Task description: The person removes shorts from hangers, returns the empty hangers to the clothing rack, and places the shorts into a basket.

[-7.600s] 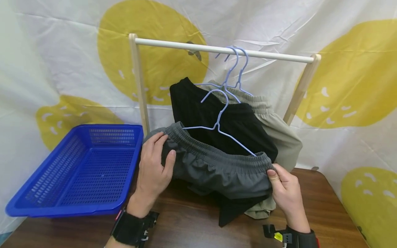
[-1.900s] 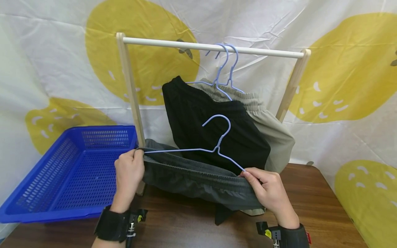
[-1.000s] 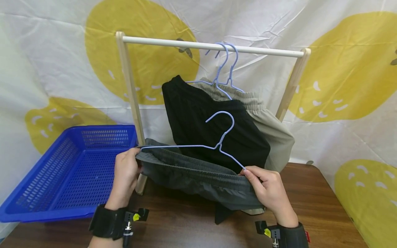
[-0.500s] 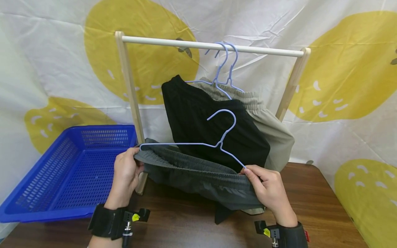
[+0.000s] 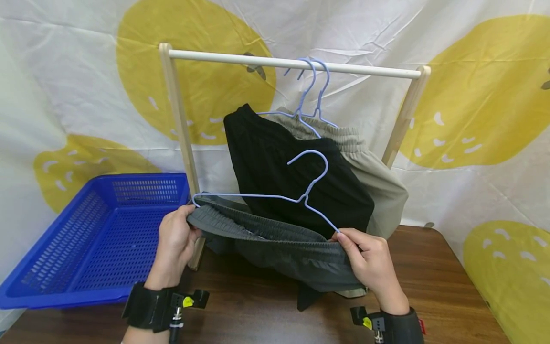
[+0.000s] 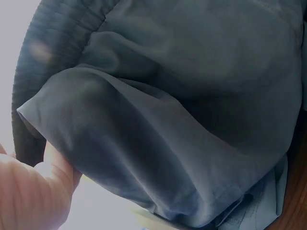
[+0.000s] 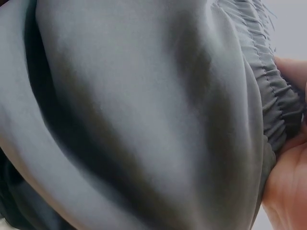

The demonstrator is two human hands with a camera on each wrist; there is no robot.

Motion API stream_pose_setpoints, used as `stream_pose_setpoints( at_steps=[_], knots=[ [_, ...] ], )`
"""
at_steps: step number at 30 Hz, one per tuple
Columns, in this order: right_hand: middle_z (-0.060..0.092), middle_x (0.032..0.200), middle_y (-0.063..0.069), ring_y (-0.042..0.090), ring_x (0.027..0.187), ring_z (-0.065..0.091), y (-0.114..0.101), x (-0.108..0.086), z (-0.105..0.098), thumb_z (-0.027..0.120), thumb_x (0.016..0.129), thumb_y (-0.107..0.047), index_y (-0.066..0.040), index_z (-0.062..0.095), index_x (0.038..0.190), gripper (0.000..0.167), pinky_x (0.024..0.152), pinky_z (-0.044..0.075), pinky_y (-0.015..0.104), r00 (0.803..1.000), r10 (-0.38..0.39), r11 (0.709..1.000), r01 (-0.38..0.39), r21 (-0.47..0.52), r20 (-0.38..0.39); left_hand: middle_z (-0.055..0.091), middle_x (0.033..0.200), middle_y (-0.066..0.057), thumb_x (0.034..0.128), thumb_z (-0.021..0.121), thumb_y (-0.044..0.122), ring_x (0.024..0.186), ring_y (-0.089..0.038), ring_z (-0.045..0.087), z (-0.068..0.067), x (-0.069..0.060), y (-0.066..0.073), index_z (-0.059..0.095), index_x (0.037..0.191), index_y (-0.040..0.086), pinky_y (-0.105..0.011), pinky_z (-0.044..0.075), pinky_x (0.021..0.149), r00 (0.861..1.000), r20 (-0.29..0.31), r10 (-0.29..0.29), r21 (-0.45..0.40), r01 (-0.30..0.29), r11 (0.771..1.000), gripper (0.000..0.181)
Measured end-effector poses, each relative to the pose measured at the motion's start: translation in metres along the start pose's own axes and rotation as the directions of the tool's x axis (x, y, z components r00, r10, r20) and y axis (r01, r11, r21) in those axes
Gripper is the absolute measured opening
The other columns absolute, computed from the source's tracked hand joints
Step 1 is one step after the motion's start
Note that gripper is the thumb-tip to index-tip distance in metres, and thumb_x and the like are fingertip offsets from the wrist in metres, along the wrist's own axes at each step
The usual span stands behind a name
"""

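Dark grey shorts with an elastic waistband are stretched sideways between both hands, low in front of the rack. My left hand grips the left end of the waistband; its fingers are partly hidden by the cloth. My right hand pinches the right end of the waistband together with the right arm of a light blue hanger. The hanger's left end sits at the waistband opening, just above my left thumb, and its hook points up, off the rail. Both wrist views are filled by the grey cloth.
A small rack with a white rail and wooden posts stands behind. Black shorts and beige shorts hang there on blue hangers. A blue plastic basket sits at the left on the brown table.
Earlier, my left hand lay open on the shorts with the hanger inside the waistband. Lately the hanger's left end has risen at the opening, and my left hand has turned. My right hand barely moved.
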State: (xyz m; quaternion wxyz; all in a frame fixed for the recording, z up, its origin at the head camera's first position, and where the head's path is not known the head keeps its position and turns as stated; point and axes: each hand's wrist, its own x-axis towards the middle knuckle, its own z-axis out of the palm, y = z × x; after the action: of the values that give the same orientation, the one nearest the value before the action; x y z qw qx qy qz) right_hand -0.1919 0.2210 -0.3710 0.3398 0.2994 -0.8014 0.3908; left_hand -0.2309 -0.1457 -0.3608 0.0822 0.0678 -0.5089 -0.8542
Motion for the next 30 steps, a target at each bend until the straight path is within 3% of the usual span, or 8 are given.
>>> stream_pose_setpoints(
  at_steps=[4,9,12,16,21,24,30],
  knots=[
    [0.075,0.080,0.002,0.005,0.076,0.071,0.0001,0.0000,0.0019,0.070,0.087,0.015,-0.006,0.077,0.088,0.022,0.075,0.053,0.013,1.000,-0.003,1.000,0.003,-0.002,-0.011,0.061,0.088,0.001,0.1089,0.033,0.007,0.075,-0.004,0.066,0.0011,0.0001,-0.0003,0.054,0.110,-0.003,-0.020,0.057,0.070,1.000,0.016,0.000,0.045,-0.001,0.999,0.024],
    [0.076,0.080,0.002,0.007,0.076,0.072,-0.0002,0.0004,0.0040,0.070,0.088,0.015,-0.005,0.077,0.088,0.021,0.075,0.053,0.013,1.000,-0.003,1.000,0.003,0.004,-0.016,0.056,0.108,-0.005,0.1102,0.030,0.008,0.086,-0.004,0.066,0.0013,-0.0007,-0.0004,0.047,0.128,-0.011,-0.021,0.057,0.080,0.998,0.060,0.010,0.104,-0.016,0.994,0.032],
    [0.076,0.079,0.003,0.007,0.076,0.072,-0.0006,0.0006,0.0049,0.070,0.088,0.015,-0.004,0.077,0.089,0.021,0.076,0.053,0.013,1.000,-0.012,1.000,0.013,0.011,-0.022,0.057,0.100,-0.002,0.1111,0.031,0.010,0.076,-0.001,0.063,0.0010,-0.0009,-0.0014,0.052,0.120,-0.010,-0.018,0.056,0.072,0.998,0.056,0.018,0.158,-0.027,0.987,0.030],
    [0.075,0.079,0.004,0.006,0.076,0.072,-0.0015,0.0012,0.0055,0.069,0.087,0.016,-0.003,0.077,0.089,0.021,0.077,0.053,0.012,0.999,-0.025,0.999,0.026,0.024,-0.028,0.055,0.072,0.006,0.1103,0.035,0.010,0.054,0.000,0.050,0.0021,0.0001,-0.0029,0.057,0.098,-0.002,-0.016,0.045,0.054,0.999,0.032,0.037,0.225,-0.044,0.973,0.028],
    [0.075,0.079,0.005,0.005,0.076,0.072,-0.0027,0.0017,0.0053,0.068,0.088,0.016,-0.005,0.076,0.089,0.022,0.077,0.054,0.012,0.999,-0.028,0.999,0.029,0.039,-0.026,0.053,0.067,0.008,0.1107,0.036,0.012,0.048,-0.001,0.044,0.0028,0.0003,-0.0024,0.061,0.098,-0.003,-0.016,0.041,0.051,1.000,0.014,0.027,0.304,-0.030,0.952,0.031],
    [0.075,0.079,0.005,0.007,0.076,0.072,-0.0021,0.0017,0.0057,0.068,0.088,0.016,-0.005,0.076,0.089,0.022,0.077,0.054,0.012,0.999,-0.035,0.999,0.036,0.035,-0.030,0.046,0.059,0.008,0.1106,0.038,0.014,0.043,-0.003,0.034,0.0022,-0.0003,-0.0021,0.061,0.089,0.000,-0.018,0.033,0.046,1.000,-0.002,0.026,0.345,-0.024,0.938,0.034],
    [0.075,0.079,0.006,0.006,0.077,0.073,-0.0035,0.0024,0.0046,0.067,0.089,0.016,-0.004,0.076,0.089,0.022,0.077,0.054,0.012,0.999,-0.014,0.999,0.015,0.045,-0.032,0.044,0.058,0.008,0.1087,0.041,0.012,0.048,-0.005,0.040,0.0028,0.0002,-0.0053,0.060,0.075,0.007,-0.020,0.037,0.050,0.997,0.002,0.075,0.387,-0.070,0.919,0.039]
  ],
)
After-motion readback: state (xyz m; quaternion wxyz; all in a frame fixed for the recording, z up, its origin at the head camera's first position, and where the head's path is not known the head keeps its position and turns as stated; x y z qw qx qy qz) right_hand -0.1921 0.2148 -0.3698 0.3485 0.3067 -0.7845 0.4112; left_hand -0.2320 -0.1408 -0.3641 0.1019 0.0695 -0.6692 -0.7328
